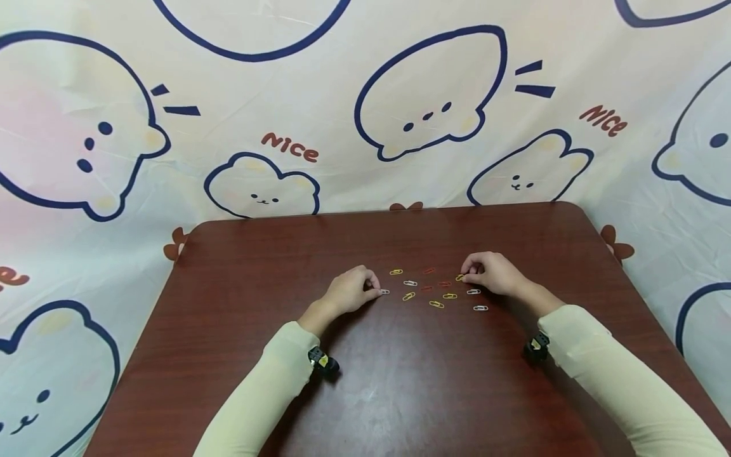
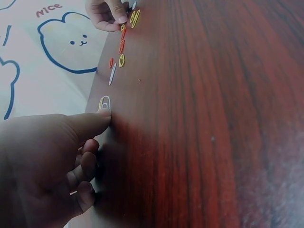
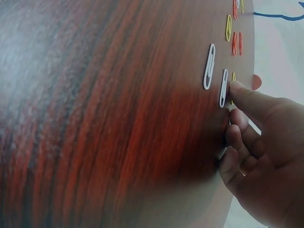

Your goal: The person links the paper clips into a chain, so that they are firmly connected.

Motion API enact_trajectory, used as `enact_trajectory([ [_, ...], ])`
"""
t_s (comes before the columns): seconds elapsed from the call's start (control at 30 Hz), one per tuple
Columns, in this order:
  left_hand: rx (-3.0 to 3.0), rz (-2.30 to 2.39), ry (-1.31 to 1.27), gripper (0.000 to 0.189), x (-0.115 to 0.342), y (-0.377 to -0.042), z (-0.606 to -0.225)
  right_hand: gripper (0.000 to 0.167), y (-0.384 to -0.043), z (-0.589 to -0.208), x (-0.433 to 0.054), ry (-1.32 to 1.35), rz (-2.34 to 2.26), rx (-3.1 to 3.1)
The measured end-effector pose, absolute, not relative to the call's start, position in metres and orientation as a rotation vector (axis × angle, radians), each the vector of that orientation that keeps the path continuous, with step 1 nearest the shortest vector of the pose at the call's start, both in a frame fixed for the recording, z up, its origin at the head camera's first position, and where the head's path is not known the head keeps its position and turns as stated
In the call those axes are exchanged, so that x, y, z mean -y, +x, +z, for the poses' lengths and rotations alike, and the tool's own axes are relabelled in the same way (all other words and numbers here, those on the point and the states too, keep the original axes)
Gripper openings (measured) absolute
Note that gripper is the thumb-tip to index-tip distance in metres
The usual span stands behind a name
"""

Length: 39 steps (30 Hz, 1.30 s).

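Note:
My left hand (image 1: 349, 291) pinches the end of a white paper clip (image 1: 385, 292) between thumb and forefinger, low over the table. In the left wrist view the loop of that white clip (image 2: 106, 102) pokes out past the thumb tip. To the right, my right hand (image 1: 495, 273) pinches a yellow paper clip (image 1: 459, 278), partly hidden behind the thumb in the right wrist view. Between the hands lie loose clips, among them a white one (image 1: 410, 283), a yellow one (image 1: 436, 304) and a red one (image 1: 444, 284). Two white clips (image 1: 481, 308) lie just below the right hand.
The brown wood-grain table (image 1: 377, 393) has rounded far corners. Behind it hangs a pale curtain (image 1: 337, 127) printed with cartoon bears. A small dark camera (image 1: 323, 363) is strapped to my left wrist, another camera (image 1: 537, 348) to my right.

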<state>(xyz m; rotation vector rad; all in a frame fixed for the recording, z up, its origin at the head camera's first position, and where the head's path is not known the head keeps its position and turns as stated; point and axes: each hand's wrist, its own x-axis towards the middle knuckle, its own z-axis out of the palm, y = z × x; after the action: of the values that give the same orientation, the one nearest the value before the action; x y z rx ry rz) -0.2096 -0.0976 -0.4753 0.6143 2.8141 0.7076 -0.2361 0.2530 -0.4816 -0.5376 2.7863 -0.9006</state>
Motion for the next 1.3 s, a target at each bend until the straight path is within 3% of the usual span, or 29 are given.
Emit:
enact_trajectory([
  [0.37,-2.74,0.929,0.492,0.01,0.102,-0.212,-0.475,0.008,-0.237,-0.477,-0.248,-0.495,-0.849,-2.748],
  [1.3,-2.706,1.279,0.547,0.004,0.106,-0.215,-0.47,0.009,-0.235,-0.467,-0.258,-0.518,-1.049,-2.755],
])
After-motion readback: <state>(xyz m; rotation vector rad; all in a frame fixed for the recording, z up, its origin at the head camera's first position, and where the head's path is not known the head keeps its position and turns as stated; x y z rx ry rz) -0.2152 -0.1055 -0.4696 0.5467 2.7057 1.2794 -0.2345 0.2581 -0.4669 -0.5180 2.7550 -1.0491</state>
